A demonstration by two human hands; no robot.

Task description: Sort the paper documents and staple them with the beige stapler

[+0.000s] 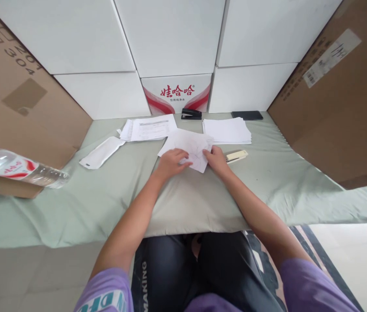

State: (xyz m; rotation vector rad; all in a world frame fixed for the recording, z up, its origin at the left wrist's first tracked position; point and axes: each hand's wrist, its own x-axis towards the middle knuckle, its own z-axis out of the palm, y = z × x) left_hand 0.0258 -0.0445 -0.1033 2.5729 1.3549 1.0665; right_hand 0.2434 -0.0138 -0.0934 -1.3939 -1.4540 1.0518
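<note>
You are mid-fold on the creased sheet of paper, which lies on the green-covered worktop just in front of the stack of blank sheets. Your left hand presses flat on its near edge, fingers spread; your right hand pinches the lower right corner (beside the cream stapler). Next seems to call for holding that edge steady while you run the crease down firmly.
</note>
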